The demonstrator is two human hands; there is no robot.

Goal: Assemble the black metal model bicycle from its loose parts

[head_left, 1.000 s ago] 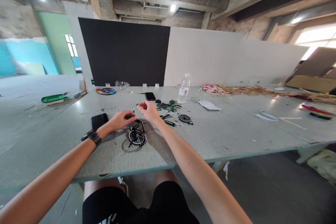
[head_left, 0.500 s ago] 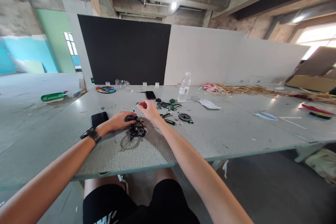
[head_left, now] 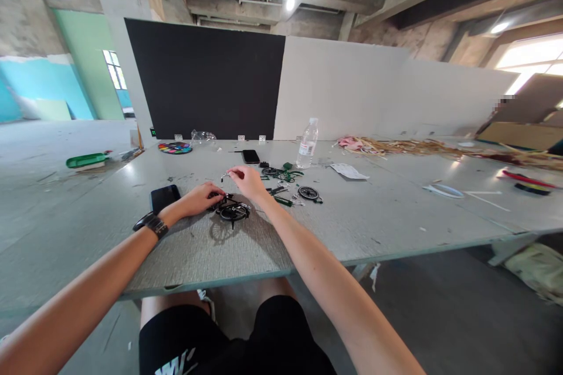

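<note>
My left hand, with a dark watch at the wrist, is closed on one end of a small black model bicycle. The model is tilted over the near part of the table, its spoked wheel toward me. Just above and right of it, my right hand pinches a tiny silvery part between thumb and fingertips; its exact kind is too small to make out. Right of that hand lie green and black model bicycle parts and a loose spoked wheel.
A dark phone lies by my left wrist, another phone farther back. A water bottle stands behind the parts, beside a paper sheet. Wooden strips are heaped at the back right. A black panel borders the table.
The model bicycle has turned in my left hand, its near wheel swinging right and slightly up. My right hand still pinches the tiny part close by. The camera view has shifted slightly.
</note>
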